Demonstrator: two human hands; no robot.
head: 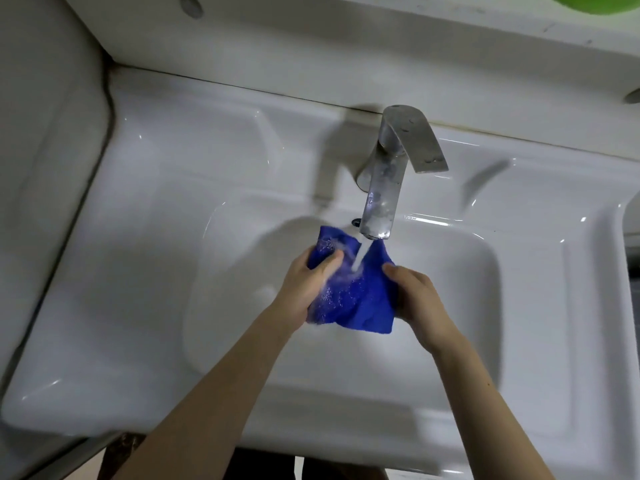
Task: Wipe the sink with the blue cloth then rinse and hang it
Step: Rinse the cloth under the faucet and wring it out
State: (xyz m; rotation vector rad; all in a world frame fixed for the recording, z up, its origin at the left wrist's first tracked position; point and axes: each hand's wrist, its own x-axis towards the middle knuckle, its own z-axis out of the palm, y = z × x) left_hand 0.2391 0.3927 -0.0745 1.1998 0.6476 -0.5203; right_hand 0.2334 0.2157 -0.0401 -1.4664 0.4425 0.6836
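While rinsing under the running tap [388, 174], holding the blue cloth [360, 306] stretched between 2 hands, low over the sink [485, 306] basin and right below the spout. Gripped along its left edge by the left hand [304, 285], with thumb curled over the top; pinched at its right edge by the right hand [420, 299], with fingers hidden behind. Spread like this, probably, to catch the water stream [359, 256] mid-cloth and drain straight into the basin. Rinsing under way; hanging not yet done. No brand, label or writing legible on tap, cloth or sink.
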